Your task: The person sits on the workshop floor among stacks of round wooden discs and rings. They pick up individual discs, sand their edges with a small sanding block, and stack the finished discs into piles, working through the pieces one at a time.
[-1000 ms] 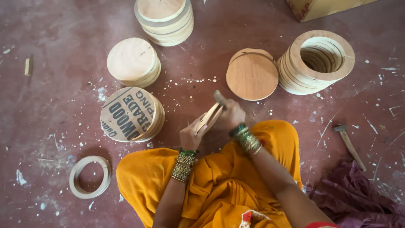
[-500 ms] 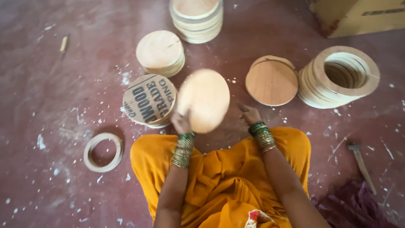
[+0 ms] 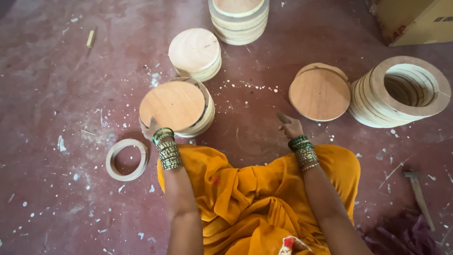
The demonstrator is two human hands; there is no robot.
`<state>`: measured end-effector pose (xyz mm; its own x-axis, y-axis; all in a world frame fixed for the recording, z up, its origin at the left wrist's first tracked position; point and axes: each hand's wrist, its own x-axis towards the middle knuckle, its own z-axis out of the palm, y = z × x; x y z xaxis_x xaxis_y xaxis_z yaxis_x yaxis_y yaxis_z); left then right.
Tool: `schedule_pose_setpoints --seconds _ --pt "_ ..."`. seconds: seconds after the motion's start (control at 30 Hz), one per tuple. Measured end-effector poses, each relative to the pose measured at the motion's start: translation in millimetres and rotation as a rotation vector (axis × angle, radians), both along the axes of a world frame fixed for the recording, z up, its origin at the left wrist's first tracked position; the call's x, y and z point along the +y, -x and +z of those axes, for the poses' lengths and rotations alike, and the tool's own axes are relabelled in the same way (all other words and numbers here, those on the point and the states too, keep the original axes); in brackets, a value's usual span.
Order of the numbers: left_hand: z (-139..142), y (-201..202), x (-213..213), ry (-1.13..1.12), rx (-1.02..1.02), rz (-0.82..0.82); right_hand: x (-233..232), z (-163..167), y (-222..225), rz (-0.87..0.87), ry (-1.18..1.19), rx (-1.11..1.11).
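Two hands: working over the red floor [image 3: 56,71].
Ring stack [image 3: 401,92]: leaning, possibly toppling if bumped.
Wooden disc [image 3: 172,105]: resting atop the left pile, risking sliding off.
Left hand [image 3: 150,128]: fingers clamping the disc's edge.
Right hand [image 3: 291,126]: fingers curling together, holding nothing visible.

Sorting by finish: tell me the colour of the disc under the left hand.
Pale tan wood, unprinted face, on the disc at the left hand; head view.

Bare forearms, stacked green and gold bangles [image 3: 166,147] on both wrists, orange-yellow draped garment [image 3: 255,189].
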<state>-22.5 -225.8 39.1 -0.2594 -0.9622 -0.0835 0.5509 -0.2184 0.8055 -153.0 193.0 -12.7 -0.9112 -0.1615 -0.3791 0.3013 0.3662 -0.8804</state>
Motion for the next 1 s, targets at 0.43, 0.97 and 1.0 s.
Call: schedule_pose_setpoints --seconds 0.43,0.97,1.0 --pt "-0.1 19.4 3.7 0.097 -0.687 0.113 2.1 -2.7 2.4 -0.001 0.033 0.017" --pt "4.7 26.9 20.8 0.126 -0.741 0.228 9.0 0.2 0.5 0.043 0.001 0.017" --pt "3.8 28.2 20.9 0.089 -0.703 0.251 9.3 0.2 0.7 0.044 -0.02 0.014"
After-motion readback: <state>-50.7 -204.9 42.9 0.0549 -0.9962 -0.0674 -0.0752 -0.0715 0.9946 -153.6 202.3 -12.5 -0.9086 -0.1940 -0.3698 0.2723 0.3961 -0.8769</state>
